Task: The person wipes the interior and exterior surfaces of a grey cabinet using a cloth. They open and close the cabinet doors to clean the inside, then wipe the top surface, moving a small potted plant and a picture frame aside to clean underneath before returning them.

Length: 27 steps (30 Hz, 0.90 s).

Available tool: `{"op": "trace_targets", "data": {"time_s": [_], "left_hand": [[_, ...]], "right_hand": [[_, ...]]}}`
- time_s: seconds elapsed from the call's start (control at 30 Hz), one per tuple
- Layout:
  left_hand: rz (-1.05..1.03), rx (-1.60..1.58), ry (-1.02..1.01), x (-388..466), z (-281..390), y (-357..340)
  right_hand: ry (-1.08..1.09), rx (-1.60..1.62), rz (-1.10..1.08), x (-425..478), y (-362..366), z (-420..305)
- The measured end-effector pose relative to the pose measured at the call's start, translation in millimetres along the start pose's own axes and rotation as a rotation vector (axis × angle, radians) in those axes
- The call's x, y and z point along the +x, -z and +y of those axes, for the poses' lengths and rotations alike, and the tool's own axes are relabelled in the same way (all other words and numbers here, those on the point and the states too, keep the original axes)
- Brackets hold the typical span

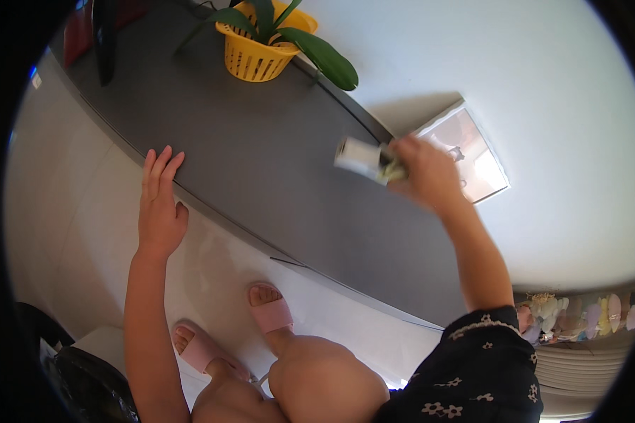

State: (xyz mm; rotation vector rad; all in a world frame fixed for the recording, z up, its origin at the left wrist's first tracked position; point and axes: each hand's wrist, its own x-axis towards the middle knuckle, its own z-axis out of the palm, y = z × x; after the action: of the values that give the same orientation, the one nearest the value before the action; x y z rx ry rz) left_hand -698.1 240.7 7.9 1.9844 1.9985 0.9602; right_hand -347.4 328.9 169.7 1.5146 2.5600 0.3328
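My right hand (pixel 426 172) is closed around a small white box-like item (pixel 361 157) with a greenish part beside the fingers; motion blur hides its details. It is above the dark grey cabinet top (pixel 275 153), in front of a white-framed picture (pixel 488 158) that leans against the wall. The hand covers part of that frame. My left hand (pixel 163 211) holds nothing, its fingers extended and slightly apart. Its fingertips overlap the cabinet's front edge in the view; whether they touch it, I cannot tell.
A yellow slotted plastic basket (pixel 259 55) with a broad-leaved green plant (pixel 323 58) stands at the cabinet's back. Red (pixel 78 37) and black (pixel 103 42) objects lie far left. Several pastel items (pixel 587 317) are at right. Below are my pink slippers (pixel 275 316) and a glossy black object (pixel 90 383).
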Motion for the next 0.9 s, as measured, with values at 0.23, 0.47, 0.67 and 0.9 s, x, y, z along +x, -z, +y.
{"op": "trace_targets", "data": {"time_s": [0.23,0.47,0.67,0.9], "left_hand": [[-0.124,0.126,0.037,3.3,17.7,12.5],[-0.359,0.277,-0.129,21.8,83.7,26.5],[-0.454,-0.013,-0.601,21.2,139.9,-9.4],[-0.299,-0.144,-0.620,34.7,117.0,-37.4]], "right_hand": [[-0.144,0.388,-0.143,-70.9,-26.5,-40.5],[-0.318,0.529,0.308,-49.3,-76.1,-31.6],[-0.246,0.230,0.244,-20.2,-126.8,-30.0],[-0.481,0.166,0.188,86.0,-135.2,-22.1]]}}
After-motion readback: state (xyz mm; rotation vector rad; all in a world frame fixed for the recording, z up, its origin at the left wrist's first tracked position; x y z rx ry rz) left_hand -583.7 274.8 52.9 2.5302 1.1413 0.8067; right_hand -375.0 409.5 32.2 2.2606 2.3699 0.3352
